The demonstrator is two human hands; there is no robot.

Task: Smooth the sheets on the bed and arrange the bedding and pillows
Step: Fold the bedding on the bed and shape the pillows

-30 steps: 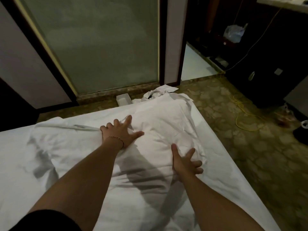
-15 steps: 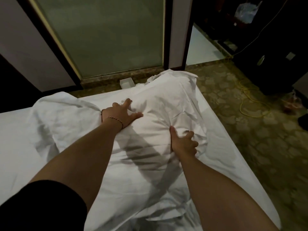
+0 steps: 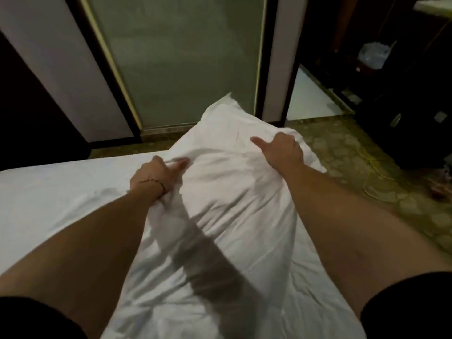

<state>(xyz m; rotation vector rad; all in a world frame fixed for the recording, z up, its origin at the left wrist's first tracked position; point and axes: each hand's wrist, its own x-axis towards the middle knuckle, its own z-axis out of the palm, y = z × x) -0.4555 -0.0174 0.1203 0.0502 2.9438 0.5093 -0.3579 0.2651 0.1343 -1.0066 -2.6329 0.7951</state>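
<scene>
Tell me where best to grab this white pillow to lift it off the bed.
Grip the pillow by its two long side edges, one hand from each side, as the left hand and right hand do now. It is long, soft and floppy, so a one-corner hold would probably let it sag.

Both arms are stretched out forward, bare from the elbows down, with short black sleeves showing at the bottom corners. The left hand (image 3: 156, 176) is knuckles-up with the fingers curled in, bunching white pillow (image 3: 234, 192) fabric in its grip, thumb poking out toward the right. There's a thin beaded bracelet (image 3: 156, 183) round that wrist. The right hand (image 3: 281, 150) sits further forward and a bit higher, back of the hand facing up, thumb sticking out to the left, and the other fingers wrapped over the pillow's far edge so they're mostly hidden. The left forearm angles in from the lower left, the right one from the lower right.
</scene>
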